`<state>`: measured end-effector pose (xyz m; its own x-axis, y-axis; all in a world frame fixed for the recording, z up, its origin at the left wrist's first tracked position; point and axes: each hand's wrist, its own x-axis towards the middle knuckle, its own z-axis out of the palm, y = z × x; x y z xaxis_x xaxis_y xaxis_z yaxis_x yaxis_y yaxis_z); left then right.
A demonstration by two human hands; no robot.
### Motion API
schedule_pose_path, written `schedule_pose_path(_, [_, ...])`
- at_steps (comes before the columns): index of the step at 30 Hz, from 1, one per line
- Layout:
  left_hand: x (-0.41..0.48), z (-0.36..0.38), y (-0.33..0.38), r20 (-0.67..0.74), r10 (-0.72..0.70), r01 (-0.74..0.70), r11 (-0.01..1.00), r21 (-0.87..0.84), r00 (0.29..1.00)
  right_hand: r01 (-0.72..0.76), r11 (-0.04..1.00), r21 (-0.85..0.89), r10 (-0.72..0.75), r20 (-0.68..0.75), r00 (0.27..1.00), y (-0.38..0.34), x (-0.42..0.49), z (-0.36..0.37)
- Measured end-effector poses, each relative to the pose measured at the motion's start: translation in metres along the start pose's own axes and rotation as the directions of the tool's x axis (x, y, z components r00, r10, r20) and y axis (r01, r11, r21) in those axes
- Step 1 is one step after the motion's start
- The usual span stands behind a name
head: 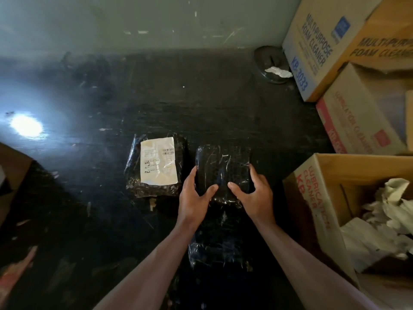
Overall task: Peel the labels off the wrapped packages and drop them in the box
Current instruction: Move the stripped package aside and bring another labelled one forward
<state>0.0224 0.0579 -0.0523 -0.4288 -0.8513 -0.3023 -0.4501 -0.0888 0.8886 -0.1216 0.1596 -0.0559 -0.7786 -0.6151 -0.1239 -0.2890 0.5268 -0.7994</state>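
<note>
Head cam is showing both hands working the same wrapped package (223, 168), which is sitting just left of the open cardboard box (317, 175). The left hand (194, 198) and right hand (254, 195) are each gripping it, fingers curling round the side edges and thumbs pressing on top. I'm not seeing any label on the face that's pointing up, so I can't tell if it's underneath or already gone.

Things I'm worrying about from here:
- That wrap is looking like glossy, crinkly black film that's catching the light. It's probably slippery, so the package might be sliding out if it's getting flipped quickly.
- Film that thin could be stretching or ripping along with a label, rather than the label coming away clean.
- A peeled sticker could be clinging to fingers and missing the box.

Further left of the box, the second package (156, 189) is lying flat with a white rectangular paper label (158, 161) covering most of its top. It's printed with barcodes, and paper like that is likely tearing into strips if it's pulled too fast. A third wrapped package (214, 249) is lying left of the box too, nearer the person, between the forearms.

Inside the box, crumpled white paper (391, 202) is piling up. Everything is resting on a dark, scuffed surface (201, 97).
</note>
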Motion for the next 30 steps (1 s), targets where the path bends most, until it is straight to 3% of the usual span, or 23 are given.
schedule_pose_path(12, [-0.114, -0.011, -0.046, -0.031, -0.071, 0.069, 0.995, -0.07, 0.997, -0.026, 1.0, 0.015, 0.025, 0.066, 0.998, 0.024, -0.111, -0.017])
schedule_pose_path(30, [-0.138, -0.019, -0.052, -0.064, -0.019, 0.017, 0.999, -0.028, 0.998, 0.009, 1.0, -0.008, -0.008, 0.116, 0.993, 0.03, -0.135, -0.018])
